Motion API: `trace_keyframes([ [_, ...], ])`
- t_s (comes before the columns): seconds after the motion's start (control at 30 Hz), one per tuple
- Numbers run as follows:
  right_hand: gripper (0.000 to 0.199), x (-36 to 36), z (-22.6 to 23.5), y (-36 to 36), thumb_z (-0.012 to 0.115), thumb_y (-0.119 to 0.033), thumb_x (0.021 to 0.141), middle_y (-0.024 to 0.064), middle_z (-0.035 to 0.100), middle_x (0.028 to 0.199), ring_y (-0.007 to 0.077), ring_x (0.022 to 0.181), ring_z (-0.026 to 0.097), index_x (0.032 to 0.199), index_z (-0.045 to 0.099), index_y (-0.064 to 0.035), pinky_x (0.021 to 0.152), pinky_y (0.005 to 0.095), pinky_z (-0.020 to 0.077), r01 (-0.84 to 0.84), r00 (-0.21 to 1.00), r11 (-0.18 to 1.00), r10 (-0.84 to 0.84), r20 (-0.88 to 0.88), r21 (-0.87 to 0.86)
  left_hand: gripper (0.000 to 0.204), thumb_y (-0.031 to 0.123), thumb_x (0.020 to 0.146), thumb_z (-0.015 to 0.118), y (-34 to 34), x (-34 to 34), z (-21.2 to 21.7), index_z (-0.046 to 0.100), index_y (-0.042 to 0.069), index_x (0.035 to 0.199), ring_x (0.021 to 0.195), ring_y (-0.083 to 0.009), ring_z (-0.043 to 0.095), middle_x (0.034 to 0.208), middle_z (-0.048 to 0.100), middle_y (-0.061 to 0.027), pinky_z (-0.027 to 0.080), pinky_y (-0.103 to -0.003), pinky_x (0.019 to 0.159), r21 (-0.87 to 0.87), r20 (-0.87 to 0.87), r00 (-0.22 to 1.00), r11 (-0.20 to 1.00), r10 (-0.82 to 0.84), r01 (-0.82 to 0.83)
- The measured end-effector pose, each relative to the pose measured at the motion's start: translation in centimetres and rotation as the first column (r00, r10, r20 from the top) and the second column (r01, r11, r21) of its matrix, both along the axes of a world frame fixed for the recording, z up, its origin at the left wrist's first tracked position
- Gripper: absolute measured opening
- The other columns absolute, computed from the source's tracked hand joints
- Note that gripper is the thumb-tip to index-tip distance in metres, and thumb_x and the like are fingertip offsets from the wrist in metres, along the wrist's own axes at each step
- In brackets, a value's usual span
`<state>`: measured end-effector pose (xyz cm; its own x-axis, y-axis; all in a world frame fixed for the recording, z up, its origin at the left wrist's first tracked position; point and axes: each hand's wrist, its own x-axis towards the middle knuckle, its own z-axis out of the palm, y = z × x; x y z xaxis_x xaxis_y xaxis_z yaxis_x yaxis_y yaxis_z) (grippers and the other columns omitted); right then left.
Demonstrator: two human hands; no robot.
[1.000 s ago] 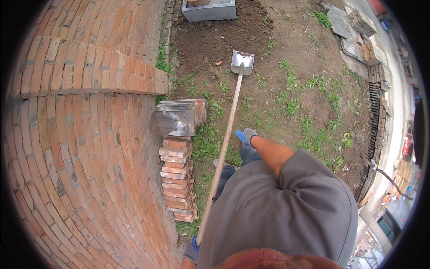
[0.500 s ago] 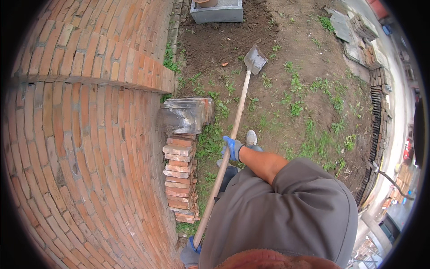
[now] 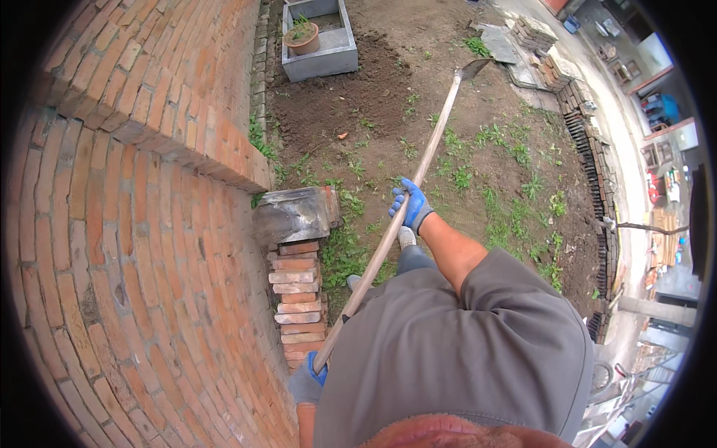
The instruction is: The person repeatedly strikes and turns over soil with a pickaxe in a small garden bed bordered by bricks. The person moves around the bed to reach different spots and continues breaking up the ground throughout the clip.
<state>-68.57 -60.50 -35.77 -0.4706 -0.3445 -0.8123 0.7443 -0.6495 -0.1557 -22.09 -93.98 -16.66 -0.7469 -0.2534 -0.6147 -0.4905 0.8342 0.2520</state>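
Observation:
A long-handled shovel (image 3: 441,134) slants across in front of me, its wooden handle running from beside my left hip to a metal blade out ahead. The blade shows nearly edge-on, above the bare soil; whether it touches the ground I cannot tell. Wearing a blue and grey glove, my right hand (image 3: 411,205) is closed around the middle of the handle. My left hand (image 3: 307,379), gloved alike, grips the near end low beside the brick stack. Parts of its fingers are hidden.
A brick wall (image 3: 142,261) rises along my left. Beside it stands a stack of bricks (image 3: 299,287) with a grey, stained block (image 3: 293,215) at its far end. Ahead is a grey trough (image 3: 321,66) with a potted plant (image 3: 302,36). Stacked tiles (image 3: 585,145) line the right.
The shovel has swung forward and to the right, and its blade has turned edge-on. Both hands moved with the handle, the left one up and leftward. More of the trough shows.

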Motion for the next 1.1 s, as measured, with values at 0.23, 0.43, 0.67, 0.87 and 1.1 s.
trace_keyframes([
  [0.23,0.044,15.2,1.3,2.7,0.066,-0.056,0.096,0.005,0.056,0.071,0.0294,0.072,0.059,0.087,0.058,-0.0141,0.074,0.0524,0.0536,0.241,0.963,0.954,-0.257,0.074,0.18,0.031,0.038,0.088,0.066,-11.8,2.0,-4.4,0.073,0.023,0.114,0.092,-0.0382,0.074,0.098,0.077,-0.0149,0.057,-0.051,0.079,-0.177,-0.11,0.989,0.981,-0.098,0.078],
  [0.43,0.027,24.8,-3.0,14.4,0.066,-0.036,0.099,0.007,0.055,0.079,0.0274,0.069,0.058,0.099,0.052,-0.0135,0.067,0.0528,0.0532,0.512,0.806,0.647,-0.589,-0.056,0.565,0.033,0.044,0.086,0.065,-12.8,-2.6,-1.0,0.074,0.026,0.112,0.095,-0.0367,0.074,0.103,0.077,-0.0132,0.058,-0.049,0.082,-0.172,0.062,0.914,0.897,-0.402,0.407],
  [0.67,0.01,42.3,-8.8,17.4,0.06,-0.022,0.1,0.0077,0.059,0.081,0.0286,0.074,0.062,0.102,0.056,-0.013,0.071,0.0524,0.055,0.668,0.615,0.614,-0.773,0.152,0.42,0.046,0.022,0.075,0.078,-8.6,-6.5,4.5,0.07,0.016,0.12,0.096,-0.0346,0.066,0.099,0.07,-0.0113,0.052,-0.048,0.085,-0.472,-0.366,0.67,0.75,-0.645,0.464],
  [0.87,0.014,58.3,-10.1,17.8,0.061,-0.023,0.102,0.0077,0.065,0.097,0.0319,0.09,0.07,0.111,0.062,-0.0127,0.082,0.0552,0.0593,0.729,0.415,0.546,-0.832,0.367,0.413,0.043,0.012,0.073,0.077,2.4,-8.0,11.6,0.07,0.008,0.116,0.1,-0.035,0.064,0.098,0.068,-0.0126,0.05,-0.05,0.09,-0.616,-0.448,0.261,0.507,-0.855,0.603],
  [1.1,0.02,71.7,-5.7,22.9,0.065,-0.027,0.101,0.0102,0.066,0.102,0.0329,0.096,0.071,0.115,0.061,-0.0132,0.087,0.0591,0.0602,0.924,0.207,0.288,-0.93,0.304,0.251,0.047,0.008,0.07,0.076,25.4,-10.2,23.7,0.071,0.009,0.117,0.092,-0.0329,0.064,0.094,0.068,-0.009,0.051,-0.046,0.086,-0.764,-0.247,-0.268,0.017,-0.931,0.645],
])
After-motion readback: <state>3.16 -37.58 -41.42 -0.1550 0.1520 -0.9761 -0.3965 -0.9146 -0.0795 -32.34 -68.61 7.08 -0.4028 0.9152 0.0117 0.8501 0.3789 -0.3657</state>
